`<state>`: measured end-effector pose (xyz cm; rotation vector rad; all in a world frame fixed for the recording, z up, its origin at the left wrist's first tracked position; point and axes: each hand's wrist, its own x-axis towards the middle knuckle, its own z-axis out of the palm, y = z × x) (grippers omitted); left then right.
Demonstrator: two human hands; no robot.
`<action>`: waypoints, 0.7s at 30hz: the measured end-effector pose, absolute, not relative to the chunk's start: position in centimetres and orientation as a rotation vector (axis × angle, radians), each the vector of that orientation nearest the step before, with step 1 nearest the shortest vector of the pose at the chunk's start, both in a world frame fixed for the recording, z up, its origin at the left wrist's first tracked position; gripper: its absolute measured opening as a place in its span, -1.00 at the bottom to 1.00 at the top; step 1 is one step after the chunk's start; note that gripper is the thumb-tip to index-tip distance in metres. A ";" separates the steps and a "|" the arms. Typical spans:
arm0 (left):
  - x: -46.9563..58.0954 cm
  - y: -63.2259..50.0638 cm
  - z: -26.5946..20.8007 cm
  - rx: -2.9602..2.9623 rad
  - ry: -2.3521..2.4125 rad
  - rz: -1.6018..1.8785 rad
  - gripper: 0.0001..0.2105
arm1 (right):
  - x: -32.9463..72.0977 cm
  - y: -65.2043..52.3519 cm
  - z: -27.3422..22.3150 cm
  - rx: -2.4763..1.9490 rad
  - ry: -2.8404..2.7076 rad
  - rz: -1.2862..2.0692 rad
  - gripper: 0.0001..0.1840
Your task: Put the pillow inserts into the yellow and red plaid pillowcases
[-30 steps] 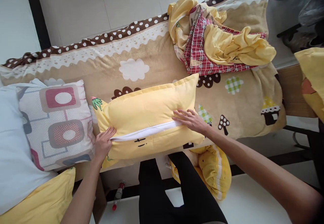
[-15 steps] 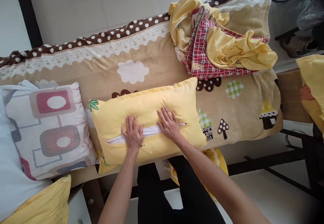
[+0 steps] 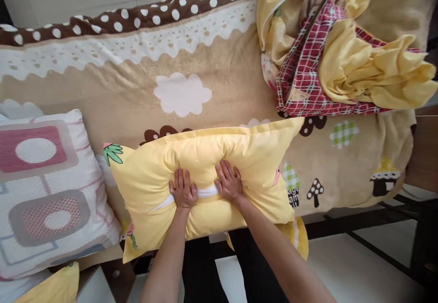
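**Along the near side of the blanket [image 3: 232, 88], the yellow pillow [image 3: 205, 170] dents under pressure**

Half a second ago the left hand [image 3: 185, 189] and the right hand [image 3: 230, 182] lay on a nearly smooth surface; now both are sunk into it, with folds fanning out around them, mostly toward eleven and one o'clock. That suggests real weight is going down into the pillow, so I judge the work in hand to be firm pressing rather than smoothing. Palms down and fingers extended, the hands grasp nothing; they sit side by side, a stretch of white strip [image 3: 208, 192] showing between them.

From the pillow's middle, the patterned cushion [image 3: 51, 193] lies just beside it at nine o'clock. Between one and two o'clock is the red plaid cloth [image 3: 308, 75], yellow cloth [image 3: 369, 75] bunched on it.
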<state>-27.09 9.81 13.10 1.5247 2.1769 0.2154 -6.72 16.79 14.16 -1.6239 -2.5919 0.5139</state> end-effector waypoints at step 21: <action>-26.5 12.2 15.5 1.675 2.224 0.202 -0.41 | -6.0 16.3 11.2 -1.595 -2.506 0.654 -0.38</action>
